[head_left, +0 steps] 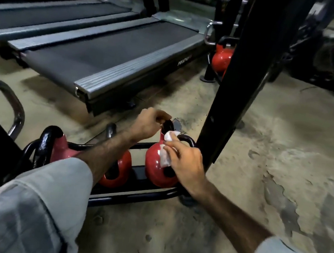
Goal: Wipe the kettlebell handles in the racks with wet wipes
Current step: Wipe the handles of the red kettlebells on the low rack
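A red kettlebell [154,167] with a black handle [187,139] sits at the right end of a low black floor rack [131,196]. My left hand [148,124] grips the far part of that handle. My right hand [186,167] presses a white wet wipe [166,145] against the handle's base and the bell's top. A second red kettlebell [120,173] sits to its left, partly hidden by my left forearm. A third, with a thick black handle [48,142], stands further left.
A black upright post [232,88] rises just right of the rack. Two treadmills [112,51] lie beyond on the left. Another red kettlebell [221,58] sits in a far rack. A chrome handle [10,97] stands at the left edge. The concrete floor [274,161] is worn.
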A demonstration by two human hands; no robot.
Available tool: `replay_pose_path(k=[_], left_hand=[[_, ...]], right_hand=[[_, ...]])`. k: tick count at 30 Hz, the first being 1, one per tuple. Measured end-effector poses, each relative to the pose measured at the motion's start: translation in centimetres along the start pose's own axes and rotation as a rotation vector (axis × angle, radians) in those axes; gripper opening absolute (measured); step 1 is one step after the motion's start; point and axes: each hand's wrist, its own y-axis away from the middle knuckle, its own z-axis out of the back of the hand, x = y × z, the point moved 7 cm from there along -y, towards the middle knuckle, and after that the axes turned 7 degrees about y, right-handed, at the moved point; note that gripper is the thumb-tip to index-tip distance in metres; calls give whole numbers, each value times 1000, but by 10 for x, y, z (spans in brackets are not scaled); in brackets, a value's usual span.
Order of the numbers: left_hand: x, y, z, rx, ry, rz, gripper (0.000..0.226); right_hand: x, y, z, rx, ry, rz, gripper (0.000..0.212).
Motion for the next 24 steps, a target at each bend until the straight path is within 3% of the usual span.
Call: replay_pose_path(k=[6,10,14,18,20,22,24], left_hand=[[4,-5,2,37,11,26,49],[10,-3,1,9,80,26,52],[13,-2,2,-26,114,42,54],[19,-1,-1,-42,143,45,52],[17,1,-2,-51,136,34,53],[13,3,-1,-61,128,15,52],[12,2,-1,-60,134,1,50]], right_hand=[[-19,-72,-10,96,-189,-225,19],[-33,-42,-12,34,-388,-380,19],[-38,-20,-13,-10,-409,-399,16],[-46,-59,-26,-29,-466,-702,20],[-48,-66,-43,26,-765,-873,20],[-40,-65,-62,194,-1121,-953,43],[-44,-68,-70,247,-1197,-952,39]])
